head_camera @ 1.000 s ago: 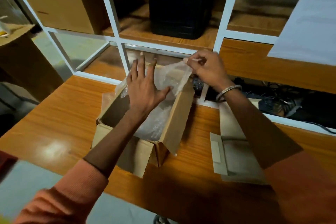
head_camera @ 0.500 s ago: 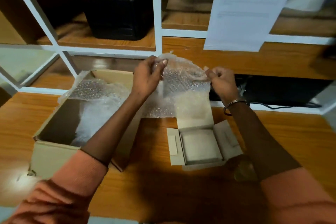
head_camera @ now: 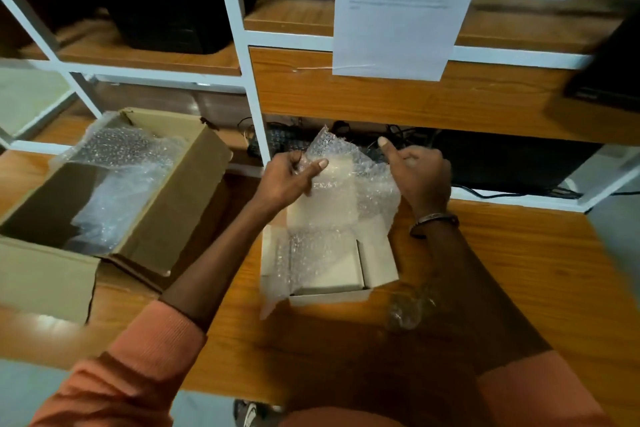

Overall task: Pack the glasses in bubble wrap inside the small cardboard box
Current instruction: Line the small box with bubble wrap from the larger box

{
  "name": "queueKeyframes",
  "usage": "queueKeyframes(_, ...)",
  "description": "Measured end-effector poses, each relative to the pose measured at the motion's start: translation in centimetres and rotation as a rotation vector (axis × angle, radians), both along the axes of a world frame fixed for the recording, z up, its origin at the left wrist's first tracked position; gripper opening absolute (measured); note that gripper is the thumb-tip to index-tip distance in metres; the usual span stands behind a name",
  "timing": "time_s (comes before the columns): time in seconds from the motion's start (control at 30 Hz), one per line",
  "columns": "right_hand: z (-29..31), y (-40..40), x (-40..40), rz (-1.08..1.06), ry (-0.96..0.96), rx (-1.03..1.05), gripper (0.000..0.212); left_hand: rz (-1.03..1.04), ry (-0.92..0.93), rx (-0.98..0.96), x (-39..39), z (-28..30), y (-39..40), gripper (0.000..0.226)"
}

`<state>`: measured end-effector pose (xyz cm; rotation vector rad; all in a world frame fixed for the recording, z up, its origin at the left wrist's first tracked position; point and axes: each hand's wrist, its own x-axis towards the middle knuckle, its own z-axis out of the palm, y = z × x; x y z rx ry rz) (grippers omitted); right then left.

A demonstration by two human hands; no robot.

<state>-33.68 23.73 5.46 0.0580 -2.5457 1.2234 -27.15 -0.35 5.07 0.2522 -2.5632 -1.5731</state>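
Bubble wrap (head_camera: 341, 191): clear, crinkled sheet held up over small cardboard box (head_camera: 379, 262) on wooden table (head_camera: 519, 270), lower edge draped into open box and past its near-left corner. Left hand (head_camera: 291, 180) pinching top-left edge between thumb and fingers; right hand (head_camera: 417, 173) gripping right edge, thumb raised, fingers curled behind sheet. Box interior partly veiled by wrap; glasses (head_camera: 407, 310) a faint blurred clear shape just right of box; large cardboard box (head_camera: 166, 204) at left cut off by frame edge.

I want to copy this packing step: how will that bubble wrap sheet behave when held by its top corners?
Probably floppy: the bubble wrap sheet, pinched by the left hand and right hand, sags and creases into the small cardboard box. Likely very light, since fingertip pinches hold it up. It may catch on the box flaps.
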Motion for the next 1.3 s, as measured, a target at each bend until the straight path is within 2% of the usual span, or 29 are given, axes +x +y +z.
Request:
queueKeyframes(0.07,0.6,-0.3,0.0,0.01,0.032,0.009,0.053,-0.042,-0.004,0.074,0.2,-0.2,0.9,0.047)
queueKeyframes(0.17,0.6,-0.5,-0.5,0.098,-0.011,0.128,0.057,-0.033,0.027,0.144,0.6,-0.4,1.7,0.053)
queueKeyframes(0.23,1.2,-0.5,-0.2,0.254,-0.088,0.133,0.052,0.02,0.037,0.197,0.8,-0.6,1.9,0.049)
queueKeyframes(0.33,1.1,-0.5,-0.2,0.551,-0.254,0.142,0.061,0.057,0.033,0.208,1.2,-1.1,1.5,0.037)
queueKeyframes(0.4,0.4,-1.0,-0.1,0.645,-0.286,0.126,0.039,0.063,0.025,0.206,1.4,-1.6,1.0,0.034)
queueKeyframes(0.47,-0.9,-1.2,-0.7,0.537,-0.301,-0.061,0.04,0.102,-0.033,0.239,1.8,-1.8,0.5,0.039)
queueKeyframes(0.53,-1.6,-1.0,-1.2,0.327,-0.365,-0.317,0.041,0.101,-0.182,0.218,2.5,-1.9,-0.1,0.054)
queueKeyframes(0.57,-2.1,-0.6,-1.5,0.249,-0.389,-0.381,0.046,0.062,-0.279,0.167,3.0,-2.0,-0.5,0.06)
queueKeyframes(0.63,-3.3,-0.1,-1.8,0.169,-0.445,-0.347,0.048,-0.05,-0.442,0.104,4.0,-2.8,-1.4,0.06)
queueKeyframes(0.73,-5.0,0.4,-1.2,0.149,-0.53,-0.161,0.054,-0.091,-0.482,0.122,4.6,-4.5,-3.2,0.054)
queueKeyframes(0.83,-6.5,0.7,0.0,0.192,-0.666,-0.045,0.048,-0.111,-0.491,-0.002,4.2,-5.0,-5.0,0.051)
queueKeyframes(1.0,-8.3,0.7,1.5,0.253,-0.759,0.079,0.05,-0.142,-0.447,-0.309,3.1,-3.3,-6.8,0.048)
queueKeyframes(1.1,-8.8,0.2,2.0,0.256,-0.771,0.15,0.047,-0.138,-0.373,-0.517,2.5,-3.0,-7.2,0.054)
queueKeyframes(1.2,-8.7,0.1,2.8,0.28,-0.753,0.218,0.034,-0.169,-0.374,-0.647,2.2,-4.2,-6.8,0.054)
queueKeyframes(1.3,-7.6,0.3,3.5,0.262,-0.665,0.376,0.046,-0.23,-0.325,-0.786,2.7,-5.6,-5.9,0.059)
